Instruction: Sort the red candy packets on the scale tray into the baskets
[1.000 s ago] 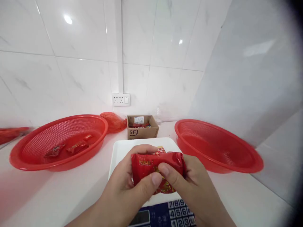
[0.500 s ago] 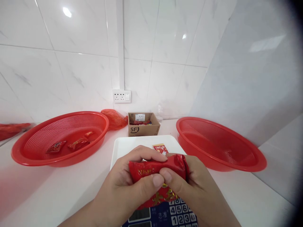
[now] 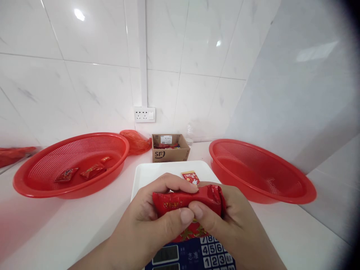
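A shiny red packet (image 3: 180, 202) with gold lettering is held between both hands, above the front of a scale (image 3: 194, 257) with a blue keypad. My left hand (image 3: 157, 213) grips its left part, thumb on the near face and fingers along the top. Around the right end, my right hand (image 3: 222, 213) is closed, its thumb tip beside the left thumb. Behind the packet, a small red and yellow packet (image 3: 190, 177) lies on the scale's white tray (image 3: 149, 173).
On the left, a red basket (image 3: 73, 140) contains several red packets (image 3: 92, 171). Another red basket (image 3: 264, 168) stands on the right. At the back are an open cardboard box (image 3: 171, 154), a red plastic bag (image 3: 136, 142) and a clear bottle (image 3: 190, 133).
The held packet's lower part has tilted or folded slightly, so less of its lettered face shows and more of the scale's display is visible. Both hands keep nearly the same place.
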Available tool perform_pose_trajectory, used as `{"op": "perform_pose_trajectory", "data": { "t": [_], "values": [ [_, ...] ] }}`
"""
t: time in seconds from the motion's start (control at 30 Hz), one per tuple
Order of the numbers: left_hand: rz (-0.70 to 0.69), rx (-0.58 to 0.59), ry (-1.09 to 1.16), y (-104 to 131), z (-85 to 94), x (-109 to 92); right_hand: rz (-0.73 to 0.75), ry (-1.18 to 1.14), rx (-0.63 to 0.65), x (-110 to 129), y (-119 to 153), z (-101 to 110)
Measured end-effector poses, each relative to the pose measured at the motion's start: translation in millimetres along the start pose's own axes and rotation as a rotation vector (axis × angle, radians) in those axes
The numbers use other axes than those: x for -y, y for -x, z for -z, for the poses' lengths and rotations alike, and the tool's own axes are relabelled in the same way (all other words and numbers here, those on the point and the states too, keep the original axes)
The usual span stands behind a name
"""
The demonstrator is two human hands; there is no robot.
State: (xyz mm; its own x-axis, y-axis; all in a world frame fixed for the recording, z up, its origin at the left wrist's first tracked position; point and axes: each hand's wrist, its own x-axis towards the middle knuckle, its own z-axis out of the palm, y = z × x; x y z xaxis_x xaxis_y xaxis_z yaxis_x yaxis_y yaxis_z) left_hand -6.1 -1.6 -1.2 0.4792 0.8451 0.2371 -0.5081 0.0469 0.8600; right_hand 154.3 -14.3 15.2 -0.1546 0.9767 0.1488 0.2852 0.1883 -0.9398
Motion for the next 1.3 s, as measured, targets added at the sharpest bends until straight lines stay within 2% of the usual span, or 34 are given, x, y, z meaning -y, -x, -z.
{"op": "perform_pose_trajectory", "data": {
  "t": [0.27,0.47,0.63,0.7,0.77,0.87,1.0,1.17,1.3],
  "values": [
    [0.020,0.003,-0.025,0.7,1.7,-0.5,0.063,0.119,-0.041,-2.2,0.1,0.8],
    [0.035,-0.098,-0.021,1.2,-4.9,-3.8,0.121,0.216,-0.059,-4.4,-1.2,2.0],
    [0.044,-0.122,-0.064,0.9,-6.1,-3.0,0.165,0.243,-0.102,-5.0,-2.5,1.3],
    [-0.005,-0.162,-0.138,1.2,-4.8,-1.7,0.168,0.239,-0.115,-4.5,-2.7,0.2],
    [-0.150,-0.213,-0.256,1.3,-2.7,-0.3,0.176,0.225,-0.145,-4.2,-2.9,-1.4],
    [-0.372,-0.258,-0.415,0.6,1.8,0.9,0.192,0.216,-0.216,-4.6,-3.8,-3.8],
    [-0.504,-0.293,-0.515,-2.0,7.5,0.4,0.177,0.215,-0.406,-5.4,-8.1,-1.4],
    [-0.485,-0.386,-0.494,-6.5,10.6,-1.5,0.210,0.195,-0.623,-8.8,-15.0,10.3],
    [-0.415,-0.412,-0.455,-9.7,10.6,-2.5,0.216,0.124,-0.681,-13.1,-17.7,14.1]
  ]
}}
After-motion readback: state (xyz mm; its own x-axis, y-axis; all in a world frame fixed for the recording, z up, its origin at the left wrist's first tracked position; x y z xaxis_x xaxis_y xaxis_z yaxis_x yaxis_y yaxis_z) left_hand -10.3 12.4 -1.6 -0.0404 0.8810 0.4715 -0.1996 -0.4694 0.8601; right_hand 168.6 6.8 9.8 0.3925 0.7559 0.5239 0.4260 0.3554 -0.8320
